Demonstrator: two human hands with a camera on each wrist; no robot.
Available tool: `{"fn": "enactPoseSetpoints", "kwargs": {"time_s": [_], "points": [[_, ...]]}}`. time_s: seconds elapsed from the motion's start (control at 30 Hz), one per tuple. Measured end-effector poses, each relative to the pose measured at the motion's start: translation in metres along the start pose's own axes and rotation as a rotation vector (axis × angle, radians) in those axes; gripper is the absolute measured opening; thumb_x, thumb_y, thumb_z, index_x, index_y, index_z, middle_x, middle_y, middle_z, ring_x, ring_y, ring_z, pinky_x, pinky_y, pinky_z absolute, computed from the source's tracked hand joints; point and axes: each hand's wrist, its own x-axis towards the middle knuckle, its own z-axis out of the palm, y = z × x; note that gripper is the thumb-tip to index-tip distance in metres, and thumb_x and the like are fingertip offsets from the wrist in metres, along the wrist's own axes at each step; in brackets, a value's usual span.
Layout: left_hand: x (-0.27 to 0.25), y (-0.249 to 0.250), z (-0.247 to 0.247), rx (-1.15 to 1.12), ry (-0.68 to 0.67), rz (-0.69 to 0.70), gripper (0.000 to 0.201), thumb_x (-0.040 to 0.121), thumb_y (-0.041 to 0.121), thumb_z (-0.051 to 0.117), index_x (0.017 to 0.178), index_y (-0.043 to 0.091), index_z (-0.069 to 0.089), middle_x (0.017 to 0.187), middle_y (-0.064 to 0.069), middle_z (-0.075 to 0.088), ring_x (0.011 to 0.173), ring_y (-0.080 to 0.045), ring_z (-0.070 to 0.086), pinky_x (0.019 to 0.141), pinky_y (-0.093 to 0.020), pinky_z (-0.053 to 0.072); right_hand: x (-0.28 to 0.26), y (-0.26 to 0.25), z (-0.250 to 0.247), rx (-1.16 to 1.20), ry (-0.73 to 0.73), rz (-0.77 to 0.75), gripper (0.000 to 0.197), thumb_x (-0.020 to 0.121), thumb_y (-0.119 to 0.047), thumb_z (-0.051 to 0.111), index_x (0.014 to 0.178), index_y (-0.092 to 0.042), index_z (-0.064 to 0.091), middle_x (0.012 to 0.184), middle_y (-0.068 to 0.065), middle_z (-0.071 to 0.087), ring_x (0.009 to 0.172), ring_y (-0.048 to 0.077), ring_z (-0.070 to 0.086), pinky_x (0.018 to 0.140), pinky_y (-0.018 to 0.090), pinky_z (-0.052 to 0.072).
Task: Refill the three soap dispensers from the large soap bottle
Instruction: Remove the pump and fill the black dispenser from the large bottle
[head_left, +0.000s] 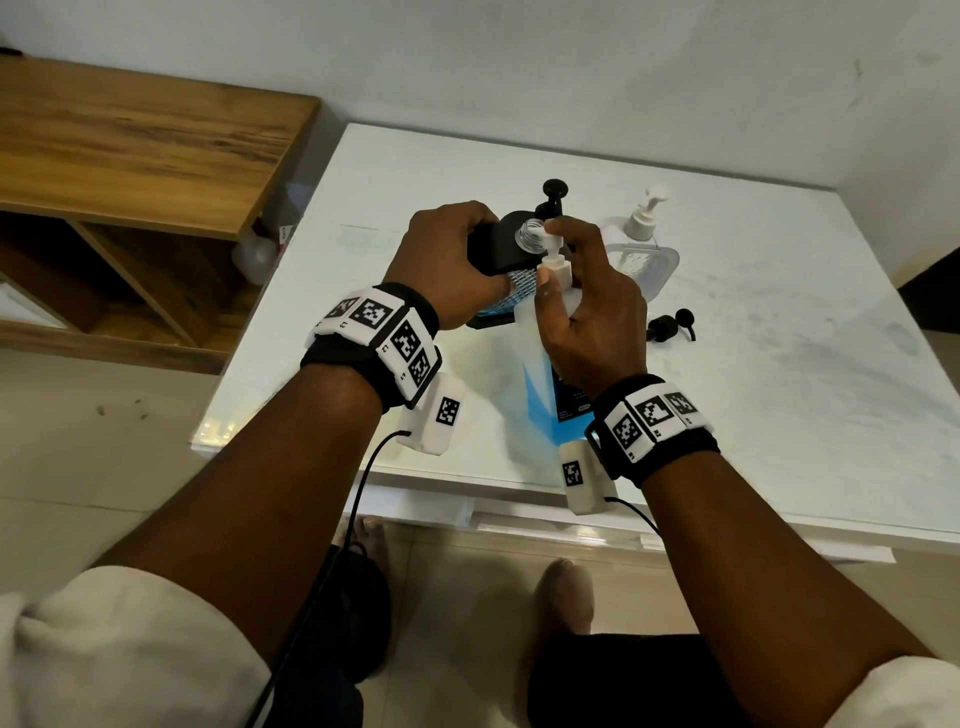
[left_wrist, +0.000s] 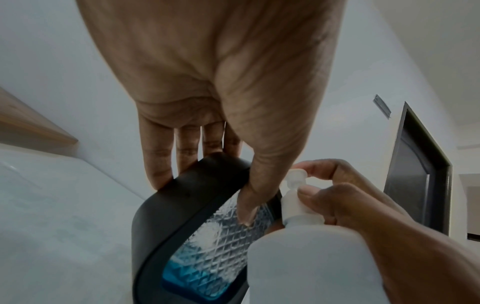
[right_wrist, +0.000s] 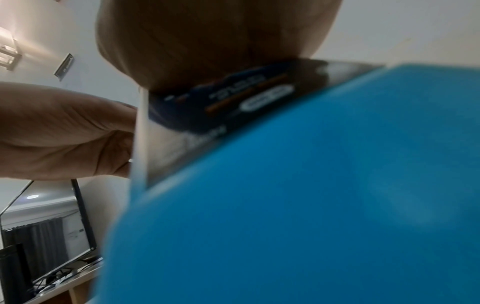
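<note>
My left hand (head_left: 452, 260) grips a black-framed soap dispenser (head_left: 493, 249) with a clear diamond-patterned body; its neck (head_left: 530, 234) is uncovered. In the left wrist view this black dispenser (left_wrist: 182, 226) is tilted, with blue soap at its bottom. My right hand (head_left: 587, 306) holds the large soap bottle (head_left: 545, 384), white with blue soap and a dark label. Its white pump nozzle (head_left: 553, 241) sits right beside the uncovered neck, with a right finger on top of the pump. The large bottle (right_wrist: 311, 185) fills the right wrist view.
A white-framed dispenser (head_left: 641, 244) with its pump on stands at the right. Another black pump (head_left: 553, 195) rises behind my hands. A loose black pump (head_left: 672, 325) lies on the white table (head_left: 779, 389). A wooden shelf unit (head_left: 130, 182) stands to the left.
</note>
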Motion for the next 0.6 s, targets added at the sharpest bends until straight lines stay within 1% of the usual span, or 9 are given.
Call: {"fn": "enactPoseSetpoints", "kwargs": {"time_s": [0.1, 0.23, 0.33, 0.4, 0.47, 0.53, 0.6], "points": [[0.0002, 0.0002, -0.0006, 0.002, 0.000, 0.001, 0.041, 0.066, 0.027, 0.079, 0.104, 0.017, 0.069, 0.096, 0.001, 0.071, 0.088, -0.018, 0.065, 0.083, -0.036, 0.058, -0.0006, -0.0009, 0.0005, 0.009, -0.004, 0.002, 0.037, 0.097, -0.030, 0.053, 0.134, -0.032, 0.048, 0.087, -0.004, 0.070, 0.072, 0.016, 0.065, 0.066, 0.037, 0.056], [-0.0004, -0.0019, -0.0016, 0.007, 0.002, 0.000, 0.039, 0.068, 0.023, 0.081, 0.105, 0.016, 0.070, 0.096, 0.000, 0.070, 0.087, -0.018, 0.064, 0.082, -0.036, 0.058, 0.0039, -0.0014, 0.0032, -0.019, -0.014, 0.007, 0.031, 0.096, -0.030, 0.053, 0.126, -0.035, 0.045, 0.086, -0.006, 0.068, 0.065, 0.013, 0.058, 0.061, 0.033, 0.050], [-0.0012, -0.0019, -0.0028, 0.001, -0.007, -0.006, 0.041, 0.067, 0.027, 0.079, 0.105, 0.017, 0.069, 0.097, 0.000, 0.071, 0.088, -0.018, 0.065, 0.084, -0.037, 0.058, 0.0044, 0.0010, 0.0029, -0.031, -0.017, 0.006, 0.030, 0.096, -0.030, 0.054, 0.125, -0.034, 0.046, 0.084, -0.008, 0.067, 0.064, 0.012, 0.057, 0.060, 0.030, 0.047], [-0.0015, -0.0007, -0.0027, -0.009, -0.009, -0.008, 0.045, 0.063, 0.034, 0.075, 0.105, 0.017, 0.069, 0.097, 0.000, 0.071, 0.089, -0.018, 0.065, 0.083, -0.037, 0.058, 0.0023, 0.0020, 0.0020, -0.027, -0.009, 0.001, 0.031, 0.096, -0.030, 0.054, 0.127, -0.033, 0.047, 0.082, -0.007, 0.067, 0.063, 0.011, 0.057, 0.059, 0.029, 0.047], [-0.0013, 0.0009, -0.0015, -0.012, -0.012, -0.003, 0.046, 0.062, 0.036, 0.073, 0.104, 0.018, 0.069, 0.096, 0.001, 0.071, 0.088, -0.018, 0.065, 0.081, -0.036, 0.059, 0.0003, 0.0031, 0.0012, -0.015, -0.008, -0.001, 0.035, 0.096, -0.030, 0.053, 0.131, -0.031, 0.049, 0.082, -0.007, 0.067, 0.063, 0.011, 0.058, 0.060, 0.028, 0.047], [-0.0008, 0.0016, -0.0003, -0.006, -0.011, -0.001, 0.043, 0.065, 0.033, 0.077, 0.104, 0.018, 0.069, 0.096, 0.002, 0.071, 0.086, -0.017, 0.065, 0.081, -0.035, 0.059, -0.0008, 0.0039, 0.0010, -0.008, -0.012, -0.002, 0.039, 0.097, -0.029, 0.053, 0.136, -0.029, 0.049, 0.084, -0.006, 0.068, 0.066, 0.011, 0.060, 0.061, 0.028, 0.047], [0.0000, 0.0004, 0.0001, 0.000, -0.006, -0.003, 0.040, 0.068, 0.029, 0.079, 0.104, 0.018, 0.069, 0.096, 0.002, 0.071, 0.086, -0.017, 0.065, 0.081, -0.036, 0.059, -0.0007, 0.0037, 0.0020, -0.016, -0.012, -0.002, 0.039, 0.098, -0.029, 0.053, 0.136, -0.030, 0.049, 0.085, -0.005, 0.069, 0.067, 0.013, 0.061, 0.061, 0.028, 0.047]]}}
